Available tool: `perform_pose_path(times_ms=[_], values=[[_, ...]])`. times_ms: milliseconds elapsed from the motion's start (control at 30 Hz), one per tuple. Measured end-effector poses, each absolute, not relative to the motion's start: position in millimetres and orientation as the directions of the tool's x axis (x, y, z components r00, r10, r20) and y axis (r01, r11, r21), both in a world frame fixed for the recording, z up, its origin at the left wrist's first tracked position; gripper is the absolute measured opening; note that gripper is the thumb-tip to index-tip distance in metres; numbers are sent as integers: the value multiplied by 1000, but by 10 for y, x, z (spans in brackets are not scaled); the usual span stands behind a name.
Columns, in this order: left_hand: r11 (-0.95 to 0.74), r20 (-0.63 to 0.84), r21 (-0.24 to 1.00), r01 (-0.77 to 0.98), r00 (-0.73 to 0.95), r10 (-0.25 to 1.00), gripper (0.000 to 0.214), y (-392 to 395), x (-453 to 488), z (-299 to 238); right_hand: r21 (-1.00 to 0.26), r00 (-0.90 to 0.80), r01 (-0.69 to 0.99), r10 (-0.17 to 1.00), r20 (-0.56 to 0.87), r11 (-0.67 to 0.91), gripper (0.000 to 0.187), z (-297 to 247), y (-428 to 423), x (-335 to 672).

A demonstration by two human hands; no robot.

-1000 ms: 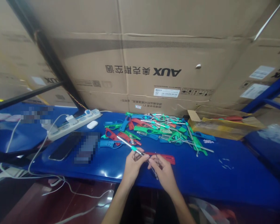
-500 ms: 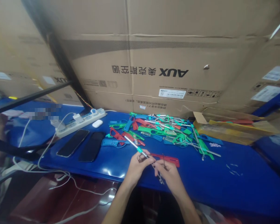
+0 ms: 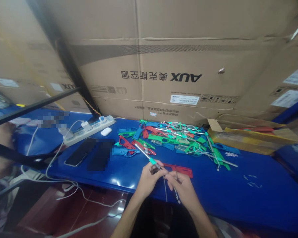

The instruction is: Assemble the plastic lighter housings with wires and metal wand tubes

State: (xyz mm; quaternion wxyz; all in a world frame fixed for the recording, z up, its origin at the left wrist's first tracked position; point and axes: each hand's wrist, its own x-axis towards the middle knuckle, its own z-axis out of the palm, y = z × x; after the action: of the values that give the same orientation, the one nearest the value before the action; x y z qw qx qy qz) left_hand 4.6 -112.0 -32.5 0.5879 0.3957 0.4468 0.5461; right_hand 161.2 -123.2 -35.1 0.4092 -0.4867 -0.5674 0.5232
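My left hand is closed around a thin metal lighter tube with a green collar, its tip slanting up and left over the table. Against the left fingertips, my right hand pinches the thin wire at the tube's lower end; the exact pinch point is hidden. A second pale strand hangs below, between the hands. A slim dark rod stands up from the right fingers; its kind is unclear. Just behind the hands lies a red lighter handle shell, partly covered by them.
A pile of coloured lighter shells and wired tubes lies beyond my hands. Two phones, an earbud case and a power strip are at left. An open carton stands at right. Another person's arm shows at far left.
The strands below my hands have come apart, one now hanging straight down and one near the right palm. My view has shifted slightly left; both hands keep their hold.
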Motion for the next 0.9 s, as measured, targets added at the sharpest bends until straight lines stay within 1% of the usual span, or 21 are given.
perform_pose_path(times_ms=[100, 267, 367, 433, 500, 533, 567, 600, 633, 667, 700, 733, 800, 833, 900], values=[[53, -54, 961, -271, 6, 999, 31, -1126, 40, -328, -991, -186, 127, 980, -73, -49, 47, -350, -1232, 1593], [-46, 81, 962, -268, 118, 990, 23, -1143, 30, -308, -996, -265, 91, 964, -36, -12, 48, -327, -1227, 1576], [-90, 103, 990, -110, 126, 987, 16, -1208, -10, -254, -996, -298, 84, 954, -35, -10, 44, -314, -1244, 1572], [-110, 101, 993, 51, 153, 983, 25, -1266, -105, -200, -996, -293, 88, 955, -39, -14, 46, -327, -1259, 1571], [-161, 116, 967, 195, 224, 968, 47, -1298, -298, -148, -996, -249, 64, 966, -70, -56, 48, -357, -1268, 1574], [-209, 145, 941, 266, 241, 959, 54, -1292, -438, -132, -995, -215, 39, 971, -103, -97, 50, -374, -1268, 1577], [-254, 188, 902, 348, 213, 959, 52, -1269, -606, -125, -990, -183, 10, 973, -142, -142, 53, -389, -1266, 1580], [-300, 262, 841, 450, 145, 954, 42, -1231, -798, -129, -983, -160, -16, 971, -178, -183, 56, -402, -1261, 1584], [-325, 358, 754, 571, 58, 932, 34, -1182, -1005, -145, -976, -147, -37, 968, -205, -213, 59, -412, -1254, 1587], [-302, 445, 639, 707, -20, 896, 35, -1128, -1220, -170, -972, -141, -53, 965, -221, -230, 59, -419, -1247, 1590], [-235, 511, 507, 830, -70, 857, 43, -1078, -1431, -201, -970, -144, -64, 964, -224, -235, 59, -423, -1239, 1593], [-138, 527, 386, 912, -95, 845, 50, -1040, -1629, -237, -970, -152, -71, 963, -221, -234, 58, -428, -1233, 1594], [1, 499, 186, 983, -95, 861, 53, -1015, -1953, -306, -971, -169, -81, 963, -210, -226, 56, -438, -1224, 1594], [29, 475, 103, 994, -75, 877, 50, -1032, -2069, -337, -971, -177, -83, 962, -207, -224, 55, -444, -1222, 1593], [-11, 410, -33, 999, 24, 912, 43, -1113, -2207, -384, -971, -180, -87, 962, -205, -223, 53, -457, -1222, 1589]])
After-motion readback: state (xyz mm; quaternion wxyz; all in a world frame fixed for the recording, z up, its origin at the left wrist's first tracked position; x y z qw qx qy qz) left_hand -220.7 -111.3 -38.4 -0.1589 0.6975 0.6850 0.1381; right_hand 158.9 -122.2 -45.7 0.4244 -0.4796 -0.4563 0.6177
